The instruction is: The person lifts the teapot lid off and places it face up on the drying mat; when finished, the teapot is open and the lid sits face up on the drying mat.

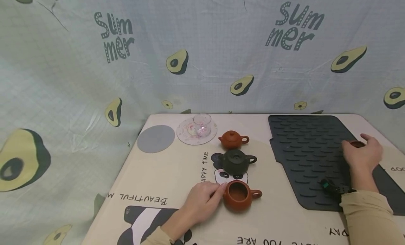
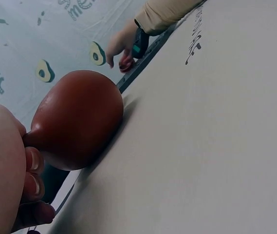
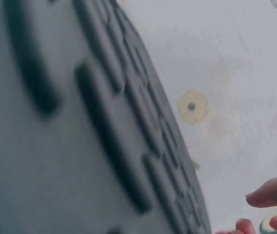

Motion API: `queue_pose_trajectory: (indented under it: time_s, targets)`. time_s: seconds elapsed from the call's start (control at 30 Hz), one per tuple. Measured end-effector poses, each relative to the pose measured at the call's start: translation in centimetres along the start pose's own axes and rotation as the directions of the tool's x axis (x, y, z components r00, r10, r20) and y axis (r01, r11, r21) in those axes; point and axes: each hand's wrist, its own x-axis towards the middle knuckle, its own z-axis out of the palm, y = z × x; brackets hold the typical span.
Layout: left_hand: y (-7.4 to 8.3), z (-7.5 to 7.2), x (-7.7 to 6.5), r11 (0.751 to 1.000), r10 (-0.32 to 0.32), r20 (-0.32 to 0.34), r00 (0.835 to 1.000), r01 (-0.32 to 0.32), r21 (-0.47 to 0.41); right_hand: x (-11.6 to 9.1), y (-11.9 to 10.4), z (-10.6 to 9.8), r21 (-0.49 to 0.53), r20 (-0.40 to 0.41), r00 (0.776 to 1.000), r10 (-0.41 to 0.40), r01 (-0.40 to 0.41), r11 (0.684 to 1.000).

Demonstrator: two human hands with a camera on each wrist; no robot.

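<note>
A reddish-brown clay teapot (image 1: 238, 202) without a lid stands upright near the front of the table, its handle to the right. My left hand (image 1: 202, 202) pinches its spout between thumb and fingers, as the left wrist view also shows. Over the right part of the dark ribbed mat (image 1: 303, 160), my right hand (image 1: 364, 155) holds a small reddish-brown lid (image 1: 357, 143) between thumb and fingers, close to the mat's surface. That lid (image 2: 125, 64) is partly hidden by the fingers. One finger (image 3: 269, 191) reaches out apart from the others in the right wrist view.
Behind the lidless pot stand a dark lidded teapot (image 1: 235, 162) and a smaller orange-brown lidded one (image 1: 232, 140). A clear glass (image 1: 202, 124) rests on a patterned round mat (image 1: 186, 136), beside a grey disc (image 1: 156, 139). An avocado-print curtain (image 1: 209, 62) hangs behind.
</note>
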Motion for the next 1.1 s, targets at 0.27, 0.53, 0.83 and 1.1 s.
queue_pose_trajectory:
  time_s: [0.27, 0.53, 0.83, 1.1]
  targets:
    - [0.0, 0.0, 0.0, 1.000, -0.001, -0.006, 1.000, 0.001, 0.000, -1.2, -3.0, 0.8, 0.044, 0.109, 0.986, -0.129, 0.125, 0.991]
    - [-0.1, 0.0, -0.1, 1.000, -0.007, -0.013, 1.000, 0.007, -0.002, -4.1, -6.2, 3.5, 0.024, 0.147, 0.930, -0.338, 0.338, 0.941]
    - [0.1, -0.1, 0.2, 1.000, -0.003, 0.004, 1.000, 0.003, -0.018, -8.7, -9.5, 5.5, 0.103, 0.265, 0.798, -0.541, 0.535, 0.839]
    - [0.2, -0.3, 0.3, 0.999, -0.021, -0.004, 1.000, 0.021, -0.049, -12.6, -11.7, 7.4, 0.210, 0.367, 0.611, -0.702, 0.680, 0.702]
